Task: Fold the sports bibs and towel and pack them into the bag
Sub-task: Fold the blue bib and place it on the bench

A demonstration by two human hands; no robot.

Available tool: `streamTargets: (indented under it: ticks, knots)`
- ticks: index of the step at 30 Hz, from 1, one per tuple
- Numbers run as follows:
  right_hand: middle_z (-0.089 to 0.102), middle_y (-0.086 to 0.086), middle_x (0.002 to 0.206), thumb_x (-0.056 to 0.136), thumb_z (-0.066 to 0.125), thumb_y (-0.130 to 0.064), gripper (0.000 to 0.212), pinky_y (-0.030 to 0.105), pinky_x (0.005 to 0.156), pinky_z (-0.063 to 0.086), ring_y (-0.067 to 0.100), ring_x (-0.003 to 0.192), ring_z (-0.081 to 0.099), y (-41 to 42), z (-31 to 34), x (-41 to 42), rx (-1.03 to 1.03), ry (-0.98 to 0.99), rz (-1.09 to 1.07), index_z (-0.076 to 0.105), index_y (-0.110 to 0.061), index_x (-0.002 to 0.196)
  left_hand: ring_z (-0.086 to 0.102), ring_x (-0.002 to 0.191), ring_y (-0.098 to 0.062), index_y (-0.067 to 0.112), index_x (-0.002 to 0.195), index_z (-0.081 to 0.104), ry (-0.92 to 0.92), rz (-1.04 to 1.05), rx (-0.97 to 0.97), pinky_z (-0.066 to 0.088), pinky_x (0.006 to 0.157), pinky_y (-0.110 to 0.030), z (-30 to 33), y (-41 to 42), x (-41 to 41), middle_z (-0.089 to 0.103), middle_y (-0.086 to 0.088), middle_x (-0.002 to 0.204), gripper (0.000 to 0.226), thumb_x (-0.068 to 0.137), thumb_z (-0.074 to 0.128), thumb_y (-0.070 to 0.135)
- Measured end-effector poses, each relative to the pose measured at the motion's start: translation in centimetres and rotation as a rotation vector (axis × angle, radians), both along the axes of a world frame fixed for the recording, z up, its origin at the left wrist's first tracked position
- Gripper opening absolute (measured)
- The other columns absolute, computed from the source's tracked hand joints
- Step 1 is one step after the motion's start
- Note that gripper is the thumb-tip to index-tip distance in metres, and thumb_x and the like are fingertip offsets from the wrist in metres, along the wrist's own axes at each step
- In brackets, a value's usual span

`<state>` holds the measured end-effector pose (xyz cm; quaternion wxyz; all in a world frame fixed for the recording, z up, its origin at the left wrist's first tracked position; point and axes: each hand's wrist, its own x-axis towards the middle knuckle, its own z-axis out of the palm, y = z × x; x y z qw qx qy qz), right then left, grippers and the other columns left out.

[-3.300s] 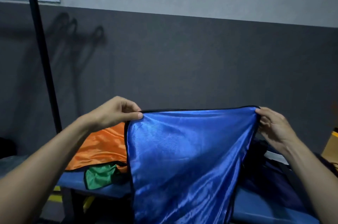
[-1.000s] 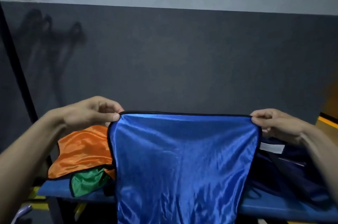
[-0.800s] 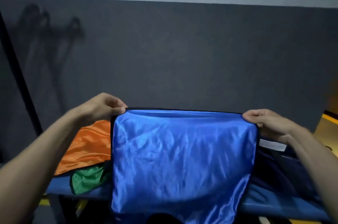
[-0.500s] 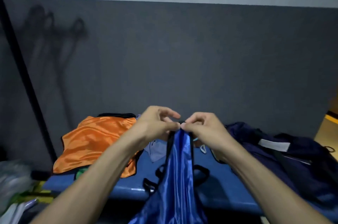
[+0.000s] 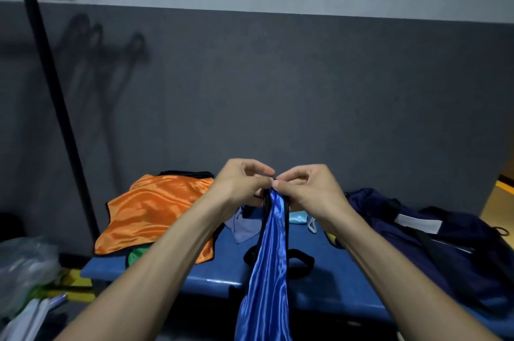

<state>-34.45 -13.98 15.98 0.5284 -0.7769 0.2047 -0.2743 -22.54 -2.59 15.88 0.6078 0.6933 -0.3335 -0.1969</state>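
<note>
A shiny blue bib (image 5: 268,271) with black trim hangs folded in half lengthwise in front of me. My left hand (image 5: 242,184) and my right hand (image 5: 308,187) meet at its top and both pinch the top corners together. An orange bib (image 5: 155,212) lies spread on the blue bench (image 5: 222,271) at the left, with a green bib (image 5: 139,254) peeking out beneath it. A dark navy bag (image 5: 434,246) lies slumped on the bench at the right. A greyish cloth (image 5: 242,229) lies behind my hands, partly hidden.
A black pole (image 5: 52,95) of a rack stands at the left against the grey wall. A clear plastic bag (image 5: 22,265) and white items sit on the floor at the lower left. A light blue item (image 5: 299,218) lies on the bench behind my right wrist.
My hands, earlier apart holding the blue bib spread wide, have come together at the centre, folding the bib in half. The bench behind it is now in view.
</note>
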Motion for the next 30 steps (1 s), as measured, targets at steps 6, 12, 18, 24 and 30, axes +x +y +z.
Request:
streamTargets:
  ticks: [6,12,18,24,30]
  knots:
    - [0.074,-0.010,0.076,0.075,0.087,-0.036,0.031,0.014,0.059,0.050,-0.003,0.069,0.067,0.3,0.1,-1.1,-0.581,0.076,-0.080,0.072,-0.028,0.101,0.072,0.071,-0.022,-0.005,0.105,0.072,0.211,-0.127,-0.071,0.060,0.063,-0.029,0.7,0.3,-0.7,0.074,-0.013,0.085,0.021,0.097,0.054,0.001]
    - [0.071,-0.009,0.077,0.082,0.076,-0.007,0.022,0.011,0.063,0.050,0.003,0.067,0.067,-1.7,-0.3,-1.5,-0.579,-0.056,-0.082,0.075,-0.023,0.096,0.074,0.100,-0.035,-0.004,0.118,0.066,0.362,-0.241,-0.177,0.062,0.087,-0.044,0.9,1.4,-0.9,0.074,-0.021,0.109,0.034,0.100,0.037,0.001]
    - [0.069,0.007,0.083,0.084,0.077,-0.002,0.025,0.039,0.066,0.053,0.021,0.066,0.060,-5.1,1.9,-2.5,-0.314,-0.111,0.060,0.072,-0.019,0.101,0.068,0.081,-0.009,0.021,0.094,0.071,-0.759,0.091,-0.202,0.053,0.073,-0.022,-3.3,2.9,0.0,0.073,0.012,0.088,0.020,0.090,0.066,0.003]
    - [0.072,0.018,0.089,0.085,0.078,-0.002,0.028,0.045,0.071,0.050,0.026,0.073,0.063,-5.6,3.2,-2.3,-0.297,-0.124,0.164,0.070,-0.020,0.106,0.052,0.087,0.000,0.028,0.105,0.068,-1.030,0.052,-0.150,0.039,0.076,-0.011,-8.8,2.4,-0.3,0.056,0.030,0.095,0.018,0.089,0.072,0.021]
    - [0.074,0.013,0.088,0.086,0.076,-0.001,0.030,0.043,0.077,0.051,0.023,0.077,0.067,-5.2,3.9,-2.4,-0.293,-0.135,0.237,0.068,-0.016,0.111,0.051,0.109,0.000,0.033,0.134,0.049,-1.073,-0.050,0.100,0.046,0.089,-0.024,-8.9,1.3,0.8,0.053,0.020,0.110,0.044,0.094,0.060,0.050]
